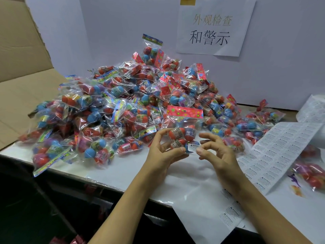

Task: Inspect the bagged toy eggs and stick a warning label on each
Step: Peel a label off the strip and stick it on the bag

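My left hand holds a clear bag of toy eggs with a pink header card, fingers curled round its lower edge. A small white warning label sits on the bag's lower right corner. My right hand is just right of it, thumb and forefinger pinching the label's right edge. A big pile of bagged eggs fills the table behind. A sheet of warning labels lies to the right.
A cardboard box flap stands at the left. A white board with a paper sign forms the back wall. A few bags lie at the far right. Another label sheet lies near the table's front edge.
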Motion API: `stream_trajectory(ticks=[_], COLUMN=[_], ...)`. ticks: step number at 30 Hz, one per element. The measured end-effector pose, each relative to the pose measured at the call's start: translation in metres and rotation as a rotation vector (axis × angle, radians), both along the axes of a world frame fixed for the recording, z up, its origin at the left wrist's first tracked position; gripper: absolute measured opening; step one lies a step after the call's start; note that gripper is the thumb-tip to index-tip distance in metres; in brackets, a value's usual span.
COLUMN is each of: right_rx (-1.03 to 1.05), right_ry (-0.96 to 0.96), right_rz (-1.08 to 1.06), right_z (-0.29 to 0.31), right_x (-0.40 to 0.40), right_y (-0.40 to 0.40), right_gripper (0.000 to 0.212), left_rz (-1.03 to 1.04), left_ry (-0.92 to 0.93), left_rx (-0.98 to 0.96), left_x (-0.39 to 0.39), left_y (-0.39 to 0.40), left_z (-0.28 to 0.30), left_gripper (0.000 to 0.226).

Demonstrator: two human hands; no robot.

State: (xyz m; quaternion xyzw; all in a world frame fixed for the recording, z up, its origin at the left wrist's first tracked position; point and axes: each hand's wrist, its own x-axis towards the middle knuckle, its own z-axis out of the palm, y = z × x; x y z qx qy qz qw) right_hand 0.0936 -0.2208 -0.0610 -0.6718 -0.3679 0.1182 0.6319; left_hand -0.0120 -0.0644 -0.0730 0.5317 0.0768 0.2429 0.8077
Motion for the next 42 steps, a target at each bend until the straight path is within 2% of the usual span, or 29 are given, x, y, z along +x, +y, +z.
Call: stream_trajectory(ticks=[10, 20, 27, 33, 35, 38, 42], right_rx=[-0.004, -0.041, -0.056, -0.076, -0.063, -0.080, -0.163], right_ry=[-0.037, -0.134, -0.218, -0.192, -0.201, -0.223, -0.243], right_rz=[-0.021, -0.089, -0.124, -0.164, -0.193, -0.234, -0.166], right_z=[0.000, -0.003, -0.006, -0.012, -0.011, -0.008, -0.009], right_x=[-0.002, 0.001, 0.001, 0.004, 0.003, 0.001, -0.003], right_y=[0.000, 0.001, 0.003, 0.005, 0.006, 0.007, 0.008], right_gripper=[0.014, 0.013, 0.016, 0.019, 0.023, 0.042, 0.048], left_rz=[-0.027, -0.040, 0.020, 0.041, 0.049, 0.046, -0.015], left_ry=[-0.006, 0.009, 0.016, 0.004, -0.001, -0.001, -0.019], left_rx=[0.012, 0.030, 0.140, 0.143, 0.131, 0.095, 0.094], left_x=[-0.001, -0.001, -0.002, -0.001, -0.001, 0.000, 0.001], left_y=[0.000, -0.001, -0.003, -0.002, -0.003, -0.003, -0.004], left_z=[-0.001, 0.001, -0.002, -0.002, -0.002, -0.002, -0.001], left_gripper=[0.059, 0.076, 0.071, 0.069, 0.069, 0.072, 0.060])
